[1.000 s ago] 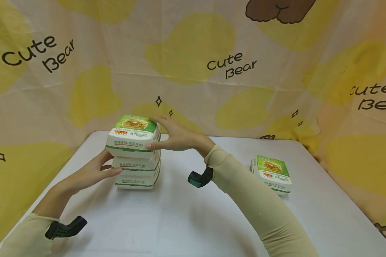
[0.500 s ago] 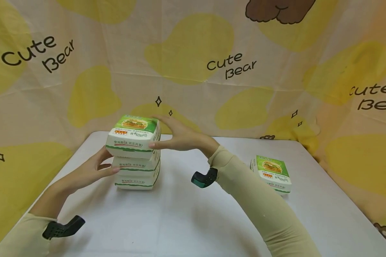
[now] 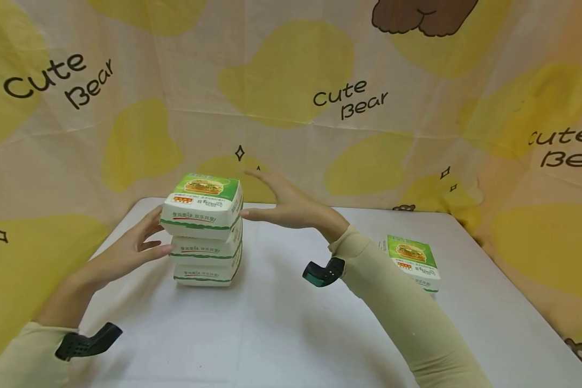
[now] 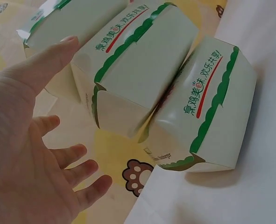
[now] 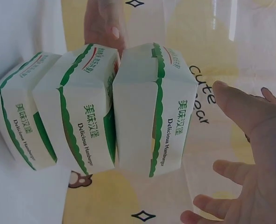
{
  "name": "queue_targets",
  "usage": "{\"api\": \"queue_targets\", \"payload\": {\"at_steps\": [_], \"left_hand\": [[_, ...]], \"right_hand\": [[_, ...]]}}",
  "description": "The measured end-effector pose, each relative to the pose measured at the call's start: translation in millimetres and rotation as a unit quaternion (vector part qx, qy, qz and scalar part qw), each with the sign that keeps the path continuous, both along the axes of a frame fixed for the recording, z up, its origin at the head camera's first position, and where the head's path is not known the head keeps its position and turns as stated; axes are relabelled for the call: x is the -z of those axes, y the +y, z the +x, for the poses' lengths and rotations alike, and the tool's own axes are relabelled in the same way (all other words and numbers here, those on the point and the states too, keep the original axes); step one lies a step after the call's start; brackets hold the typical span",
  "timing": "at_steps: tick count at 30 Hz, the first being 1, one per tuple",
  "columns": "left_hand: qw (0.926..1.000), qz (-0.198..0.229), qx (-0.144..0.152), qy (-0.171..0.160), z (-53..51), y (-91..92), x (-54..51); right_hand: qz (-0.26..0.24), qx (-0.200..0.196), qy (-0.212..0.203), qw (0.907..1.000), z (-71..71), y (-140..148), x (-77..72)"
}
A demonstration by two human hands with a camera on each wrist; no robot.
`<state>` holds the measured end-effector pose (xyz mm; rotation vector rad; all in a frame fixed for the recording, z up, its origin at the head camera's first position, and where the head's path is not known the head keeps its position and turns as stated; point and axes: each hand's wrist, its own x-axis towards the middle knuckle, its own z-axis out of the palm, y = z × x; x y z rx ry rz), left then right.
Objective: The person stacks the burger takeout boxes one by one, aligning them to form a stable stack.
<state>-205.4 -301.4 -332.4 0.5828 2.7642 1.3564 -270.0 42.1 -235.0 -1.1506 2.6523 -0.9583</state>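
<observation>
Apparently stacking at left, with left hand (image 3: 125, 254) and right hand (image 3: 291, 205) spread wide beside the box stack (image 3: 203, 233), probably needing next the lone box (image 3: 411, 257) at right.

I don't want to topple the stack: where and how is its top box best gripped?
Probably by its opposite left and right walls, left hand and right hand coming from either side: the top box is flat-sided and rests on the box below.
</observation>
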Motion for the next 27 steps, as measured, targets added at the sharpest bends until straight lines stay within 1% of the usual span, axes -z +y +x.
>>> {"api": "queue_targets", "payload": {"at_steps": [8,15,20,23,27], "left_hand": [[0.9999,0.010,-0.008,-0.009,-0.9,-7.7,-2.2],[0.9997,0.018,-0.013,0.010,-0.6,-11.0,-7.7],[0.9987,0.037,-0.004,0.034,0.0,-10.3,-10.0],[0.9985,0.046,0.003,0.028,1.4,-10.6,-11.6],[0.9980,0.058,0.004,0.027,5.4,-12.3,-15.0]], "right_hand": [[-0.015,0.016,-0.008,0.9997,5.7,12.7,3.3],[-0.040,0.013,0.001,0.9991,8.9,30.9,10.7],[-0.046,0.019,0.007,0.9987,11.7,50.8,18.1],[-0.043,0.023,0.013,0.9987,12.7,66.2,23.0],[-0.036,0.033,0.018,0.9986,12.3,88.5,30.2]]}}
